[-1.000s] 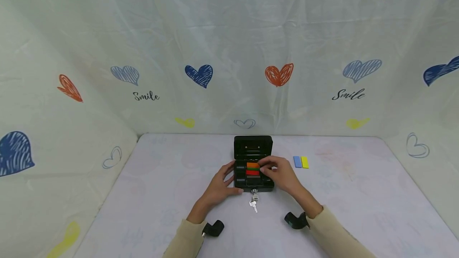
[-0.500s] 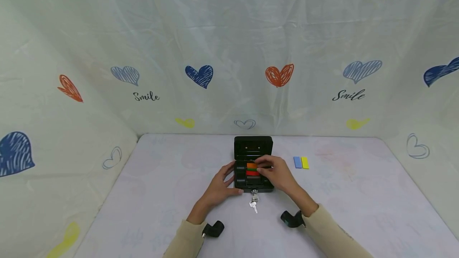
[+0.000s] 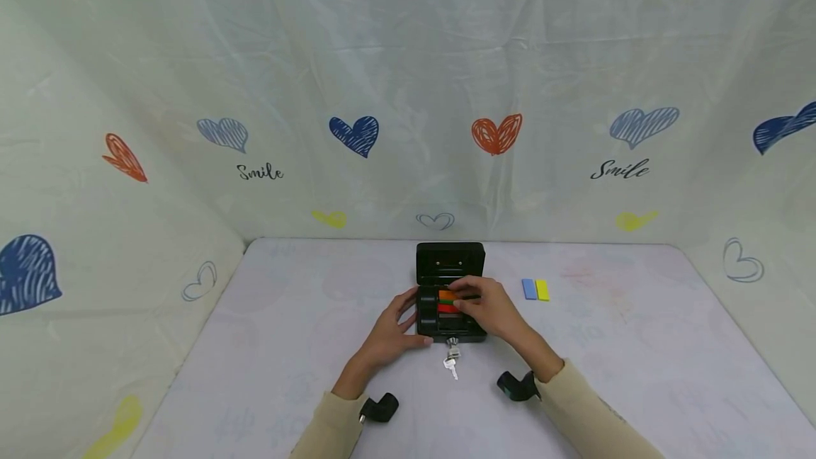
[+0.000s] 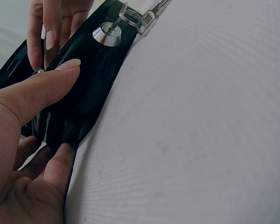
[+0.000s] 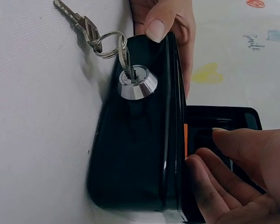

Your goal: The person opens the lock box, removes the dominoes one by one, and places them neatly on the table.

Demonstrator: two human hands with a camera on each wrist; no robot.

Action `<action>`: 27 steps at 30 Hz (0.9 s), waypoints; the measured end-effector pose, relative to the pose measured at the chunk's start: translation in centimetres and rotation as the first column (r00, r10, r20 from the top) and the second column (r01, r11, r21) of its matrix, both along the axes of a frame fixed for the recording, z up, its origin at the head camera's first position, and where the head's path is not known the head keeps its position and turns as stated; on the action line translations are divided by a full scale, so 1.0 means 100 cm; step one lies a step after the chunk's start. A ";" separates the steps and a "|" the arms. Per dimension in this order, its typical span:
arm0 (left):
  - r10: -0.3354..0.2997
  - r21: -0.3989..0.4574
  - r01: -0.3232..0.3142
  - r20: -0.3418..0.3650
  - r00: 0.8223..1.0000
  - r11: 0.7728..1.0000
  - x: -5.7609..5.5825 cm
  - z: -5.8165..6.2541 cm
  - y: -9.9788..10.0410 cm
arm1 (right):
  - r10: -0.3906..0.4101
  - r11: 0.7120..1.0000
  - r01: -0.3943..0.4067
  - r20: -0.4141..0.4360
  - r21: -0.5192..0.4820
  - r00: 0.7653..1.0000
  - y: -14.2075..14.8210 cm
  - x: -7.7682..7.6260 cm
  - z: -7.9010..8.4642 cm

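A black cash box point(image 3: 428, 335) stands on the table with its lid point(image 3: 450, 261) raised. Inside lie orange point(image 3: 446, 295), green point(image 3: 444, 302) and red point(image 3: 448, 309) flat pieces, stacked front to back. My left hand point(image 3: 389, 331) grips the box's front left corner, thumb on the front face and fingers along the side. My right hand point(image 3: 491, 307) reaches over the right half of the box, thumb and fingertips at the coloured pieces. In the right wrist view its fingers bend beside an orange sliver; whether they pinch a piece is hidden. Keys point(image 3: 451, 363) hang from the front lock point(image 5: 137, 83).
Light blue point(image 3: 530, 289) and yellow point(image 3: 542, 290) flat pieces lie side by side to the right of the box. The white table point(image 3: 306, 289) ends at a heart-printed curtain point(image 3: 414, 76). Black wrist cameras point(image 3: 380, 407) jut from both sleeves.
My right hand has shifted left over the box, its fingertips now further across the coloured pieces. My left hand and the box have stayed in place.
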State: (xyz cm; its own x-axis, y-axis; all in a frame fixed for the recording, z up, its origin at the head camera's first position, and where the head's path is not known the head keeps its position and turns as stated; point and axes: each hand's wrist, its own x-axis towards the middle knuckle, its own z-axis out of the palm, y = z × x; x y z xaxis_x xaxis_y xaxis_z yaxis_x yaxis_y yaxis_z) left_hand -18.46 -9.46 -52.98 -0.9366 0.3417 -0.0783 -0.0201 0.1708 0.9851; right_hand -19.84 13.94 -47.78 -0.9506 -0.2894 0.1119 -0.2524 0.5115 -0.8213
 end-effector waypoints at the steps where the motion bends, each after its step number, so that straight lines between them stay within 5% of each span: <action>1: -0.001 0.001 0.001 0.000 1.000 1.000 0.000 0.000 0.000 | 0.008 1.000 -0.008 -0.008 0.009 1.000 0.000 0.000 0.000; 14: -0.008 0.009 0.008 -0.007 1.000 1.000 -0.002 0.000 -0.001 | 0.061 0.996 -0.062 0.012 0.072 0.998 -0.003 -0.004 0.006; 27: -0.014 0.021 0.014 -0.015 1.000 1.000 -0.002 -0.003 -0.002 | 0.027 0.989 -0.023 -0.029 0.149 0.999 -0.009 -0.003 0.008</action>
State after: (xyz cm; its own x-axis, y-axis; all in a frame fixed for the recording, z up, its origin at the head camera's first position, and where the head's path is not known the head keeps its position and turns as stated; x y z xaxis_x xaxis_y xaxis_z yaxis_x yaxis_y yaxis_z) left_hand -18.66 -9.66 -53.25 -0.9328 0.3560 -0.0567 -0.0030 0.1496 0.9887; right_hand -20.16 13.06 -46.99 -0.9397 -0.3286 0.0950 -0.2906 0.6205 -0.7284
